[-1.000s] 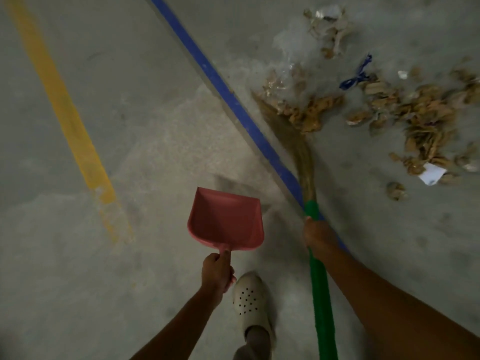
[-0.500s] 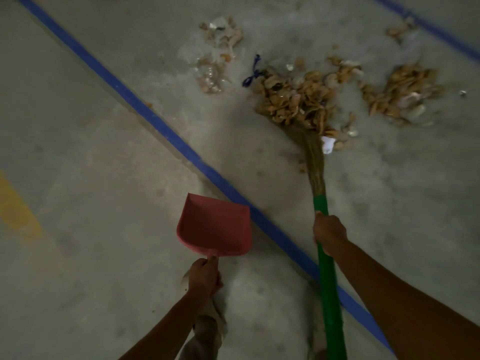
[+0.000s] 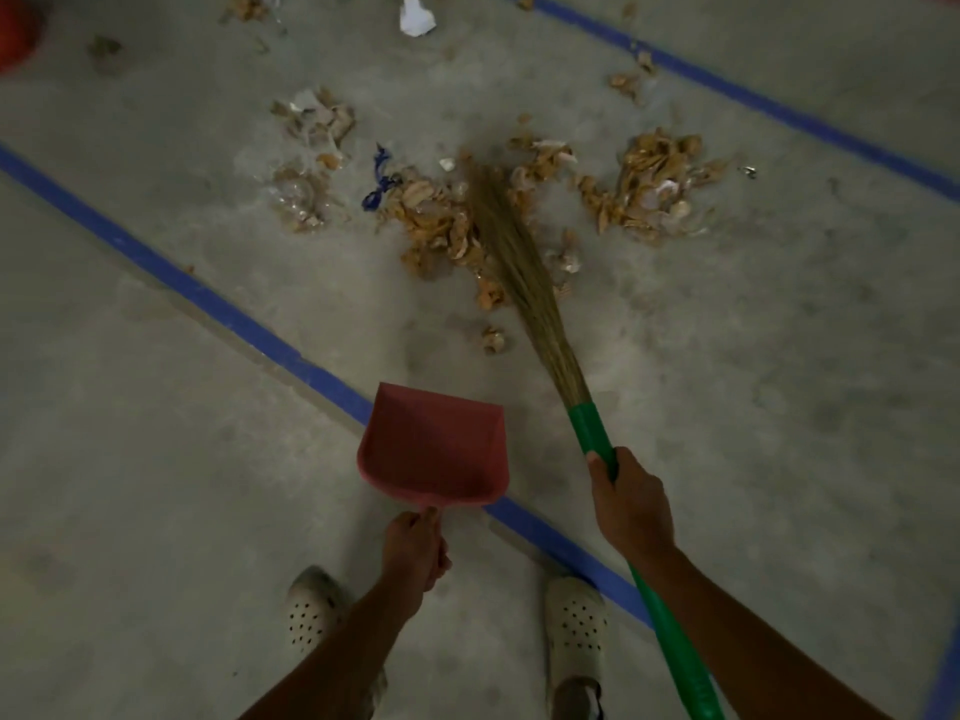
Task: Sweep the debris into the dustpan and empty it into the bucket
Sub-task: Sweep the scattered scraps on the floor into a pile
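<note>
Both hands engaged: dustpan left, broom right.

My left hand grips the red dustpan handle; my right hand grips the green-handled broom, bristles lying in the debris beyond the dustpan.

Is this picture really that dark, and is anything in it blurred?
Head view: dim, flat light dulls the colours; the broom bristles look smeared over the debris; the dustpan looks sharper; a red shape in the top left corner is cut off and blurry.
</note>
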Motion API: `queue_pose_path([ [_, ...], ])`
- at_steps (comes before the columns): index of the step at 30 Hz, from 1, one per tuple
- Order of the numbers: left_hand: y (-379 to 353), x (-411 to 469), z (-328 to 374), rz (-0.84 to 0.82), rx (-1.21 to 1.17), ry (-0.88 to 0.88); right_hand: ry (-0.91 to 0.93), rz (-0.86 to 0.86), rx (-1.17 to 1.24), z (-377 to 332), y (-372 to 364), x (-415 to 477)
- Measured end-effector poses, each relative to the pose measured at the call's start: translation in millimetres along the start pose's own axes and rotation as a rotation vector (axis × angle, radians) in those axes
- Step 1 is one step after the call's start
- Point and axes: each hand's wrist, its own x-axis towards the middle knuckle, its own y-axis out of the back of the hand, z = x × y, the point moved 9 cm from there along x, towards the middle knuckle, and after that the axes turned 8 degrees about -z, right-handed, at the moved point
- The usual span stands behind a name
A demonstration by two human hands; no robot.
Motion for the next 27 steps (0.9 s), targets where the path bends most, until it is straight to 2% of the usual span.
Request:
queue_pose_path([
  [6, -13, -4, -4, 0.028, -0.009, 0.015, 0.027, -0.075, 0.033, 26, -7, -12],
  [12, -16, -12, -18, 0.047, 0.072, 0.123, 0.084, -0.200, -0.225, 53, -34, -12],
  [17, -18, -19, -26, 0.082, 0.080, 0.181, -0.033, -0.333, -0.411, 78, -43, 23],
  [19, -24, -19, -24, 0.074, 0.065, 0.174, -0.084, -0.329, -0.445, 86, -32, 42],
  [23, -37, -19, -17, 0.054, 0.078, 0.192, -0.133, -0.215, -0.487, 81, 8, 80],
  [27, -48, -7, -7, 0.025, 0.054, 0.199, -0.210, -0.109, -0.407, 65, 55, 121],
])
